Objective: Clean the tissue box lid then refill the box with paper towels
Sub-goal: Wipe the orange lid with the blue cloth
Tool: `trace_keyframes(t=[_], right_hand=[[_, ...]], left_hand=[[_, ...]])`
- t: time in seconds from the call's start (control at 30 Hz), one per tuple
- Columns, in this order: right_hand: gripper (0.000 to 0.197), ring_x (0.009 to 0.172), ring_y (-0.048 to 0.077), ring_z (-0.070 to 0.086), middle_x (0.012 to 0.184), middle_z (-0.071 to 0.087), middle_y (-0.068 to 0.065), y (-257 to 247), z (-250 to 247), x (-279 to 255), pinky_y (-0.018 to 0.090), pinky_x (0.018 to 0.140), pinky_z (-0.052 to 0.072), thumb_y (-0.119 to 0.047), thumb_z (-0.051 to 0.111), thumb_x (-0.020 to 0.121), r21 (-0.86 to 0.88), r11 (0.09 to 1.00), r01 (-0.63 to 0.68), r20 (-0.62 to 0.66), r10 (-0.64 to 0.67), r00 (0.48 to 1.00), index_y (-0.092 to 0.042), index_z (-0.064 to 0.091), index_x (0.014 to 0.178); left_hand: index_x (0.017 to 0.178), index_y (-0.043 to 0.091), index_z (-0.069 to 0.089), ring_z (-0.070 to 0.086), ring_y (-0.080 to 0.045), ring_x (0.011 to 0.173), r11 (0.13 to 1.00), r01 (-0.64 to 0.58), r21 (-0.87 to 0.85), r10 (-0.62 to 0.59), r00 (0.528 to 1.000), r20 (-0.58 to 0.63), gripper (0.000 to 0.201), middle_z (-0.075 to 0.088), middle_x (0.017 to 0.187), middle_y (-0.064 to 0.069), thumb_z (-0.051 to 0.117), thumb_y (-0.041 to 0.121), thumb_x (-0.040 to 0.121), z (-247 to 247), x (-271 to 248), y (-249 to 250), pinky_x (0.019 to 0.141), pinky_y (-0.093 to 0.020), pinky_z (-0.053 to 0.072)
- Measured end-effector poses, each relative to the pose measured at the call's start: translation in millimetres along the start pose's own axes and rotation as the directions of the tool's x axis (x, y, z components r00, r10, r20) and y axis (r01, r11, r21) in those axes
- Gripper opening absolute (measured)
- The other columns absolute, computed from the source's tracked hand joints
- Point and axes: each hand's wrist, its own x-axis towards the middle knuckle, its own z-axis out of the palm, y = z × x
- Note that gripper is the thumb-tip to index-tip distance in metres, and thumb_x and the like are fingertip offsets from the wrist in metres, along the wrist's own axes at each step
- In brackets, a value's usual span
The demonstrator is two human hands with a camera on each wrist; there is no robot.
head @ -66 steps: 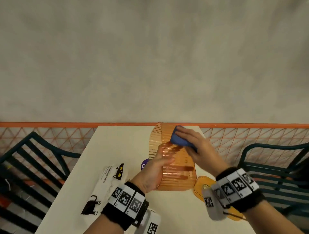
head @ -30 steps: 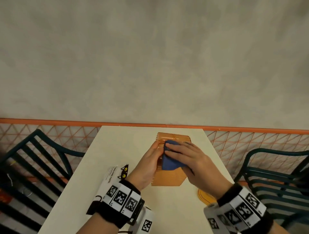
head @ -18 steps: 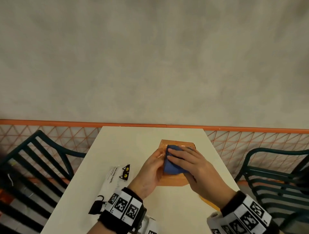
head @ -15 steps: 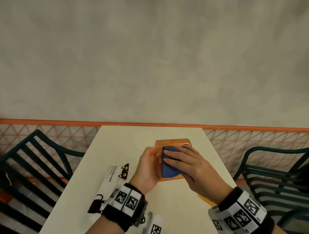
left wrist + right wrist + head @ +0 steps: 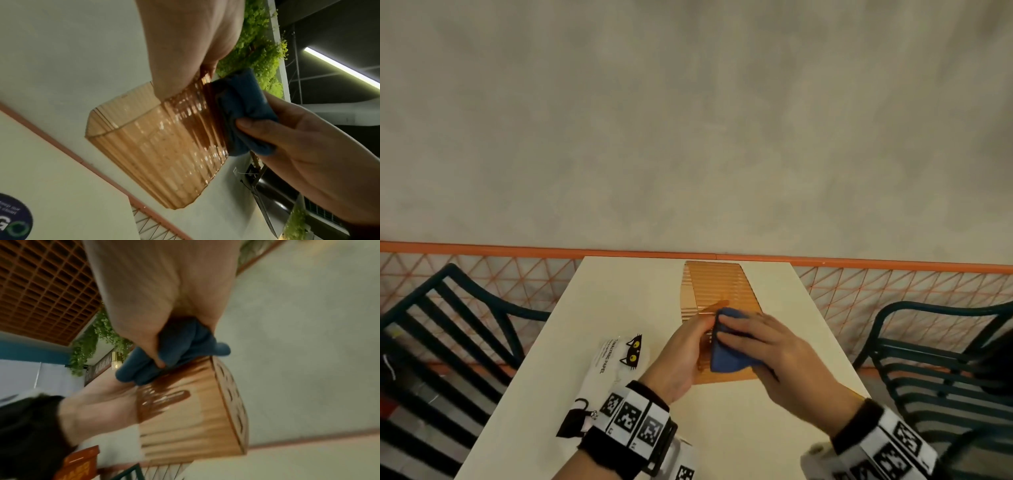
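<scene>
My left hand (image 5: 683, 356) grips the near left edge of the orange ribbed see-through tissue box lid (image 5: 719, 287), holding it above the white table (image 5: 619, 294). My right hand (image 5: 774, 353) holds a folded blue cloth (image 5: 726, 359) and presses it on the lid's near end. In the left wrist view the cloth (image 5: 244, 116) sits against the lid (image 5: 160, 154), with a dark wet patch beside it. The right wrist view shows my thumb curled into the cloth (image 5: 174, 350) on the lid (image 5: 195, 421). A white paper towel pack (image 5: 616, 359) with black cat prints lies on the table's left.
Dark green slatted chairs stand to the left (image 5: 448, 325) and right (image 5: 935, 359) of the table. An orange rail with mesh (image 5: 482, 270) runs behind the table's far edge, with a plain grey wall above it.
The lid has swung so its long ribbed face now stretches away toward the far table edge. The cloth has slid to the lid's near end. My left hand keeps its grip.
</scene>
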Motion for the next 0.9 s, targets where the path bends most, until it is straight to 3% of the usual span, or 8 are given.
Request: trace_keyframes(t=[0.13, 0.27, 0.37, 0.47, 0.53, 0.67, 0.73, 0.9], right_hand=[[0.048, 0.126, 0.007, 0.047, 0.135, 0.055, -0.009, 21, -5, 23, 0.013, 0.107, 0.031, -0.004, 0.054, 0.083, 0.073, 0.996, -0.049, 0.006, 0.049, 0.999, -0.025, 0.059, 0.126], [0.043, 0.120, 0.017, 0.055, 0.129, 0.060, -0.001, 66, -26, 60, 0.021, 0.099, 0.039, 0.000, 0.053, 0.087, 0.139, 0.949, -0.284, 0.049, 0.280, 0.959, -0.019, 0.059, 0.125], [0.046, 0.124, 0.012, 0.051, 0.132, 0.058, -0.004, 49, -21, 50, 0.026, 0.107, 0.039, 0.000, 0.055, 0.086, 0.084, 0.973, -0.213, 0.029, 0.211, 0.977, -0.022, 0.059, 0.126], [0.048, 0.123, 0.006, 0.049, 0.133, 0.056, -0.009, 15, -5, 18, 0.019, 0.105, 0.037, -0.003, 0.057, 0.082, 0.074, 0.997, -0.028, 0.011, 0.028, 1.000, -0.024, 0.060, 0.125], [0.049, 0.126, 0.007, 0.048, 0.135, 0.054, -0.009, 20, -5, 20, 0.019, 0.107, 0.036, -0.001, 0.056, 0.083, 0.105, 0.994, -0.022, 0.053, 0.016, 0.998, -0.025, 0.059, 0.126], [0.047, 0.125, 0.020, 0.052, 0.132, 0.058, 0.002, 74, -25, 66, 0.030, 0.108, 0.038, 0.005, 0.051, 0.084, 0.114, 0.949, -0.294, 0.065, 0.288, 0.955, -0.016, 0.059, 0.125], [0.045, 0.122, 0.023, 0.054, 0.129, 0.060, 0.003, 79, -29, 75, 0.037, 0.105, 0.041, 0.004, 0.051, 0.085, 0.100, 0.932, -0.347, 0.124, 0.335, 0.934, -0.015, 0.060, 0.124], [0.047, 0.118, 0.017, 0.057, 0.125, 0.063, -0.004, 17, -1, 27, 0.029, 0.104, 0.040, 0.000, 0.060, 0.076, -0.041, 0.998, -0.039, 0.009, 0.039, 0.999, -0.022, 0.066, 0.117]], left_hand=[[0.117, 0.014, 0.062, 0.062, -0.026, 0.102, 1.000, -0.010, 0.009, 0.009, 0.999, 0.039, 0.032, 0.067, 0.111, -0.013, 0.039, 0.025, 0.098, -2, -4, -1, 0.086, -0.043, 0.051], [0.111, 0.018, 0.064, 0.062, -0.033, 0.109, 0.998, -0.026, 0.058, 0.020, 0.995, 0.097, 0.031, 0.069, 0.113, -0.013, 0.036, 0.023, 0.099, 6, -7, 1, 0.093, -0.050, 0.049], [0.118, 0.014, 0.060, 0.061, -0.037, 0.110, 0.998, -0.038, 0.054, 0.034, 0.997, 0.069, 0.033, 0.065, 0.118, -0.019, 0.033, 0.023, 0.100, 5, -5, 3, 0.087, -0.049, 0.051], [0.119, 0.014, 0.060, 0.063, -0.025, 0.103, 0.992, -0.086, 0.091, 0.083, 0.996, 0.038, 0.034, 0.065, 0.118, -0.018, 0.034, 0.027, 0.100, 0, -3, 2, 0.082, -0.035, 0.054], [0.116, 0.018, 0.062, 0.063, -0.022, 0.102, 0.989, -0.079, 0.128, 0.072, 0.996, 0.054, 0.032, 0.066, 0.115, -0.014, 0.035, 0.026, 0.100, -3, -3, 2, 0.082, -0.034, 0.054], [0.120, 0.013, 0.058, 0.062, -0.035, 0.109, 0.993, 0.006, 0.116, -0.022, 0.990, 0.138, 0.033, 0.066, 0.116, -0.016, 0.033, 0.021, 0.100, 5, -4, 6, 0.087, -0.045, 0.052], [0.121, 0.011, 0.057, 0.064, -0.031, 0.107, 0.997, 0.003, 0.082, -0.014, 0.991, 0.135, 0.035, 0.067, 0.113, -0.016, 0.029, 0.022, 0.101, 9, -2, 9, 0.085, -0.044, 0.053], [0.105, 0.011, 0.063, 0.070, -0.018, 0.074, 0.998, 0.032, -0.062, -0.030, 0.999, 0.028, 0.033, 0.071, 0.088, -0.010, 0.033, 0.024, 0.100, 5, 7, -2, 0.062, -0.033, 0.058]])
